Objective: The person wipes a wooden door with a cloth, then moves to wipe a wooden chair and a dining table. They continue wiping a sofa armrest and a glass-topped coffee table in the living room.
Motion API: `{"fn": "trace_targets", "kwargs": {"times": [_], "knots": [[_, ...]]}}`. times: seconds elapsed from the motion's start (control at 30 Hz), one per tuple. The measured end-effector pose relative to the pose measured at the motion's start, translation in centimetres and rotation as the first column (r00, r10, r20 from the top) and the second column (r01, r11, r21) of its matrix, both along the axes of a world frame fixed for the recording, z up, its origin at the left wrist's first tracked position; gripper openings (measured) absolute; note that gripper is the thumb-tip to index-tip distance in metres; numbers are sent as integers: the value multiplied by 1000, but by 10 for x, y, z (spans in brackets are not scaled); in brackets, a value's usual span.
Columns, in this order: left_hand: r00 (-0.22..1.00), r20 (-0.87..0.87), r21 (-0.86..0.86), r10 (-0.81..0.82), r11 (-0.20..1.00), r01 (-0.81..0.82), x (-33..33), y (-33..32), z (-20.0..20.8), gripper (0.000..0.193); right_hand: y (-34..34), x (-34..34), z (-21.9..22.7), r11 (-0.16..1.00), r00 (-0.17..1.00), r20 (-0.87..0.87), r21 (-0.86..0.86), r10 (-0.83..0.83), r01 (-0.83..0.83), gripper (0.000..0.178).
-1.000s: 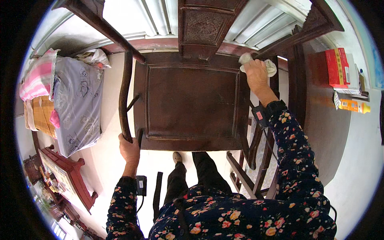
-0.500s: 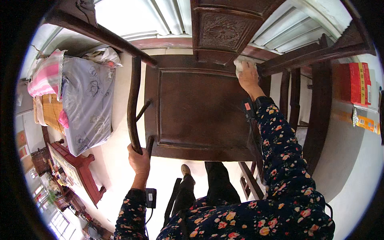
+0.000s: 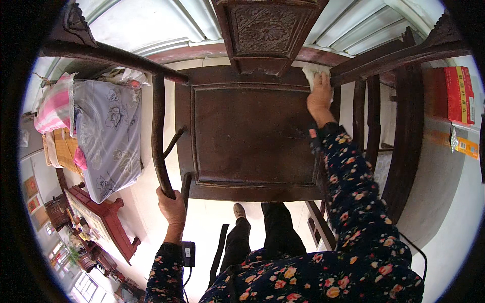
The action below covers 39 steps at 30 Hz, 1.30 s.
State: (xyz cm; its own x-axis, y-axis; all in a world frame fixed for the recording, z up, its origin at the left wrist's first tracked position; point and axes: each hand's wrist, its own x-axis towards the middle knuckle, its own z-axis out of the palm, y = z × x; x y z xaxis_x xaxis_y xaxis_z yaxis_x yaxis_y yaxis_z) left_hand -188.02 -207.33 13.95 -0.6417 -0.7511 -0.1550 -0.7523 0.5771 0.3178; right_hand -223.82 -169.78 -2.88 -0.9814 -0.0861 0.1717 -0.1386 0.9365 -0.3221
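Pale floor (image 3: 146, 227) spreads under a dark wooden chair (image 3: 252, 126) that stands right in front of me, its back toward white ribbed panels (image 3: 361, 25); the carved backrest (image 3: 265, 33) rises from the middle of the seat's far edge; my left hand (image 3: 172, 207) is wrapped around the front end of the curved left armrest (image 3: 158, 126); my right hand (image 3: 320, 96) reaches to the far right corner of the seat, fingers closed over a whitish cloth (image 3: 309, 74) just beside the right armrest (image 3: 399, 65); how firmly I squeeze it I cannot tell; well off to my left sits a bulky shape under a grey flowered cover (image 3: 111, 131), with a pink striped cloth (image 3: 55, 106) against it; nearer me on that side is a reddish wooden table (image 3: 108, 217); far to my right are a red box (image 3: 457, 96) and a smaller orange one.
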Motion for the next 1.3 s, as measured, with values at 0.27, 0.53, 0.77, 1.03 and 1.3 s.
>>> {"fn": "trace_targets", "kwargs": {"times": [0.27, 0.53, 0.77, 1.03, 1.3], "knots": [[999, 5, 18, 36, 999, -36, -2, -2, -2, 35, 38, 46, -1, 848, 940, 208, -411, -271, 336, 43], [998, -49, 45, -48, 998, 50, -2, -2, 1, 31, 50, 61, -39, 918, 922, 105, 187, -373, 350, 51], [997, -54, 3, -57, 998, 57, -8, 5, 7, 34, 10, 114, 0, 924, 853, 371, 246, -368, 292, 60], [993, -76, 58, -93, 994, 98, -7, -1, 1, 36, 48, 204, -10, 953, 923, 238, 60, -303, 297, 56], [976, -110, 150, -187, 968, 203, -10, -2, 7, 34, 31, 248, -15, 743, 675, 310, 283, -670, 607, 61]]}}
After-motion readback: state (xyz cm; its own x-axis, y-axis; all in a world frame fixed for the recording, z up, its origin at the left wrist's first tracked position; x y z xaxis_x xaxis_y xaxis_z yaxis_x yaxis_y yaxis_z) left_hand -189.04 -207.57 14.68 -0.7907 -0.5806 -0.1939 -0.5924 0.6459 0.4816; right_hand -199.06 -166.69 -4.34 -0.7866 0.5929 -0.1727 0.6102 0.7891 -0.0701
